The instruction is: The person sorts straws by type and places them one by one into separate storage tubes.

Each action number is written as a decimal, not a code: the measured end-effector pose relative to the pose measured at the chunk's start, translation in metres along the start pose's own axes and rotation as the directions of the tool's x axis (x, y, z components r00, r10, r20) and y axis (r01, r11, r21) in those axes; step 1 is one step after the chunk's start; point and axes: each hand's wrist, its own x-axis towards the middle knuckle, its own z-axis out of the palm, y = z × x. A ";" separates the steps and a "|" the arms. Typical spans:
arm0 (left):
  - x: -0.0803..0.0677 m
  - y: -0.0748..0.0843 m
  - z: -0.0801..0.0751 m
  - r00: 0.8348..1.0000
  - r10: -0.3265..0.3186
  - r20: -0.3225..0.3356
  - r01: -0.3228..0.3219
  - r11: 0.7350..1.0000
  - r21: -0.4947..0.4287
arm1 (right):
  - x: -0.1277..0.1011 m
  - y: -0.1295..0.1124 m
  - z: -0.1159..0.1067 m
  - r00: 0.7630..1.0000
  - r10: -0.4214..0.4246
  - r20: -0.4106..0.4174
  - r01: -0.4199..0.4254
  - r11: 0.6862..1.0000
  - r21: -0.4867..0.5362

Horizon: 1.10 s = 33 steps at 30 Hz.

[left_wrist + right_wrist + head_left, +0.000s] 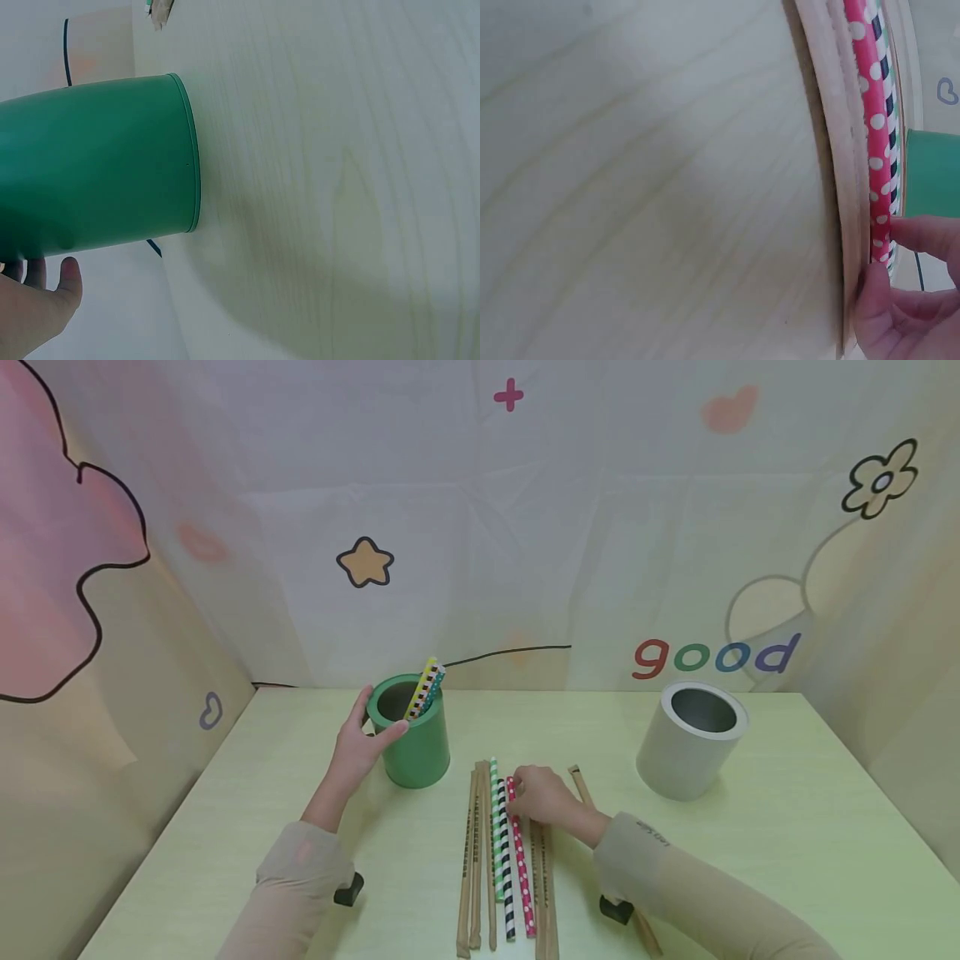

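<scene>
The left hand (358,752) holds the green cup (417,735) by its side, near the rim, with fingers and thumb curled round it. The cup stands upright on the bench (787,843). Two straws (426,688) already stand inside it, a yellow one and a teal one, leaning just above that grip.

The right hand (546,797) reaches down to the row of straws lying flat on the bench. Its fingertips (922,234) pinch the top end of the pink straw (521,852), the one with white dots. The straw looks like it lies flat, not lifted yet.

Just left of this grip lie the black straw (506,868) and the green straw (496,827), side by side and touching. Brown straws (474,860) lie on both sides of the bright ones.

The gray cup (692,739) stands well apart to the right of the grip. I cannot see anything in it.

So it looks like two bright straws are in the green cup, and three bright ones are left. The brown ones are all left too.
</scene>
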 end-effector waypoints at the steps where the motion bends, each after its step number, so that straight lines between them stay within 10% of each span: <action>1: 0.000 0.001 0.000 1.000 0.000 0.000 0.000 1.000 -0.001 | 0.000 0.000 0.000 1.000 0.000 -0.003 0.000 1.000 -0.017; 19: -0.017 0.030 0.000 1.000 -0.027 0.016 0.027 0.999 -0.029 | -0.001 -0.003 0.002 0.998 -0.041 -0.049 0.034 0.990 -0.137; 33: -0.001 0.001 0.000 1.000 0.001 -0.001 -0.001 1.000 0.004 | 0.000 -0.001 -0.024 0.998 0.058 -0.021 -0.054 0.984 0.170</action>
